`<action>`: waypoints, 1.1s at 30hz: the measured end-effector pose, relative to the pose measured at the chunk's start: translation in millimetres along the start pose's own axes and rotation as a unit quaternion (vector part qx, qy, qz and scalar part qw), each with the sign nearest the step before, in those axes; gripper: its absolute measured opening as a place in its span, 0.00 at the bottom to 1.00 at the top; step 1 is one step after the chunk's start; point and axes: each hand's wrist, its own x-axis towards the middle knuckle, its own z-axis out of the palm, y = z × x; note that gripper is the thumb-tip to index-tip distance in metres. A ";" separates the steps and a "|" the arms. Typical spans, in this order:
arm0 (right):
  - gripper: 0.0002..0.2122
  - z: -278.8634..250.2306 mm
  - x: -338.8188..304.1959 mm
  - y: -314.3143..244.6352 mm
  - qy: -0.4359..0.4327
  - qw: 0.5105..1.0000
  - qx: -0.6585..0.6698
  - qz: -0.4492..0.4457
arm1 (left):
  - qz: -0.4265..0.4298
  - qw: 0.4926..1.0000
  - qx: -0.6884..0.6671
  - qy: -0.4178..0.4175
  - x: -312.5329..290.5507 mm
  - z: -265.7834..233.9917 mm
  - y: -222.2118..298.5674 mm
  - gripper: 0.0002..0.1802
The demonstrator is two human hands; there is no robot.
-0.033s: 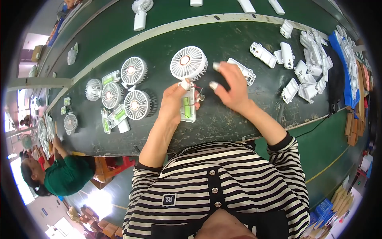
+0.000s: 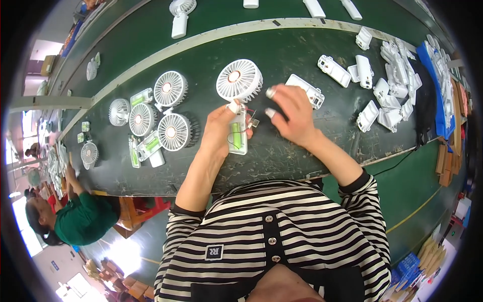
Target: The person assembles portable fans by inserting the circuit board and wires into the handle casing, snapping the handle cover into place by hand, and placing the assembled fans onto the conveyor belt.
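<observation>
My left hand is closed round the open handle of a white handheld fan. The fan's round head points away from me. Inside the handle lies a green battery, and thin wires run to a small circuit board sticking out at the handle's right side. Just right of the board, my right hand hovers with thumb and fingers apart and nothing between them. White finger covers sit on its thumb and a fingertip. Behind that hand lies a white handle shell, partly hidden by it.
Several fans with exposed batteries stand on the dark table at left. More loose white shells are heaped at right beside a blue bin. A pale rail crosses behind. A co-worker in green sits at far left.
My right hand's fingertips have dropped slightly toward me and come a little closer to the thumb. The left hand and the fan keep their place.
</observation>
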 end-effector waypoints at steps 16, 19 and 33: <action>0.10 3.7 23.9 -23.6 -0.096 0.981 0.038 -0.164 | -0.053 0.996 0.033 -0.070 -2.5 3.4 -21.4 0.13; 0.09 3.5 24.6 -25.4 -0.089 0.981 0.027 -0.171 | -0.057 0.996 0.014 -0.061 -2.0 3.8 -20.8 0.11; 0.08 13.4 -1.2 -25.9 0.015 0.991 -0.009 -0.133 | 0.011 0.991 -0.127 0.030 -3.8 14.0 -18.7 0.13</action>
